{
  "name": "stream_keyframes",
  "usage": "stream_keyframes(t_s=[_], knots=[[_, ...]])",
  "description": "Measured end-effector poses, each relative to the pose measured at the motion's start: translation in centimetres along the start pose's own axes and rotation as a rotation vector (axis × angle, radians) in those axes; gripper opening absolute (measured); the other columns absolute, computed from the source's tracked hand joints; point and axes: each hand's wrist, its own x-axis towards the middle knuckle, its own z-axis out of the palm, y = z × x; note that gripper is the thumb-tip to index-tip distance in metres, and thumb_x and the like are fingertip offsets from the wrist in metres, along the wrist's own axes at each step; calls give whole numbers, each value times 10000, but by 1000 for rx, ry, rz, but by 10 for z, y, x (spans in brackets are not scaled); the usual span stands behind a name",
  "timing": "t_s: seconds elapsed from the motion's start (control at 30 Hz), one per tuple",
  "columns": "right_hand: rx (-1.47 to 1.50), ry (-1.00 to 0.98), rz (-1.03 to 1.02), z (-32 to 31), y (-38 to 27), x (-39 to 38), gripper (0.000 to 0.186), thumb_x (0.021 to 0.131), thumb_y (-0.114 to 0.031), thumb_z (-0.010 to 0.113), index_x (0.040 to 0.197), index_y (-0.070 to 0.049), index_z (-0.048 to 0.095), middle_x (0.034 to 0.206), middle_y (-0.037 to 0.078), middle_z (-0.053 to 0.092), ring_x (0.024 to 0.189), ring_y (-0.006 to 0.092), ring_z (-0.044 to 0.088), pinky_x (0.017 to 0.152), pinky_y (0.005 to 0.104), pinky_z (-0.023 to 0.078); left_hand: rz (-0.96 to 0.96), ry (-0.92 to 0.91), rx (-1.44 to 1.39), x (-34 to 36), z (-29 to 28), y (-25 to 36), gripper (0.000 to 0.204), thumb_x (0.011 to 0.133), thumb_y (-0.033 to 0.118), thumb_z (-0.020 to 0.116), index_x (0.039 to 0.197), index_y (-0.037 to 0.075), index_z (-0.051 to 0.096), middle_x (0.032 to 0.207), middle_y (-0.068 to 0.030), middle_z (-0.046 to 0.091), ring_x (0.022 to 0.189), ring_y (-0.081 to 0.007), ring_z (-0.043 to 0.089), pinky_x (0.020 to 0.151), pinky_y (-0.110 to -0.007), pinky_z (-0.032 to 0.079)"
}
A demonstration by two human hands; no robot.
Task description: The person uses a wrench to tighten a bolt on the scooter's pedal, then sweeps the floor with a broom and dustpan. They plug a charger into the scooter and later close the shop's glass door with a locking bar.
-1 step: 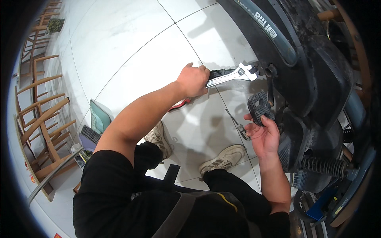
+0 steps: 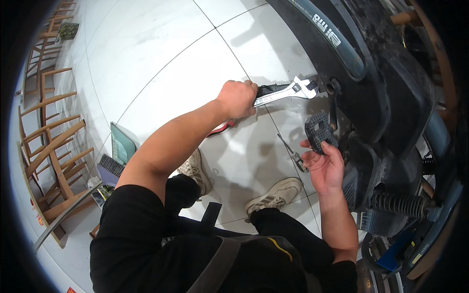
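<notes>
No real chg vs. prior frame: L hand (image 2: 238, 100), R hand (image 2: 325, 168) & silver adj. wrench (image 2: 278, 96) all same spots, so work beside the crank (image 2: 333, 110) looks no further on. L fingers wrapped tight round wrench handle, its head up at a dk fitting (image 2: 311, 86) near the vehicle body (image 2: 364, 100); can't tell if jaws bite. R hand partly curled, thumb & fingertips pinching lower edge of blk pedal (image 2: 315, 141), at crank's lower end.
</notes>
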Motion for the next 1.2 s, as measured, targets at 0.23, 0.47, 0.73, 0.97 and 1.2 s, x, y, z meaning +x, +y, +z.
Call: stream_keyframes(t_s=[0.23,0.47,0.73,0.97,1.2], knots=[[-15,-3,-7,-3,1,0,368,957,-200,464,1195,69,549,1036,252,668,787,277,701,611,322,537,165,8,63,9,-8,-10,260,658,177,671,878,66,586,809,-94,640,776,-329,637,744,-442,513],[-2,13,1,-1,2,1,361,951,-197,469,1177,68,563,1024,248,673,772,277,701,612,325,536,157,-72,72,28,-19,-23,204,654,78,604,851,95,653,753,-115,651,766,-351,629,662,-452,501],[-5,33,4,-2,2,1,368,947,-193,464,1178,76,564,1024,265,668,757,285,701,593,319,546,188,-149,28,42,-33,-29,181,662,36,581,815,79,668,763,-141,665,770,-358,636,650,-447,495],[-13,20,5,-3,2,1,375,951,-206,459,1170,76,573,1029,257,670,758,276,705,605,325,546,129,-294,-42,56,-35,-31,162,669,22,575,801,57,661,753,-152,666,746,-346,644,654,-429,500],[-30,16,9,-2,1,0,391,960,-224,447,1182,75,567,1042,245,667,760,260,708,596,327,532,122,-223,-160,66,-44,-36,203,636,5,614,825,40,681,740,-168,666,717,-337,644,643,-398,505]])
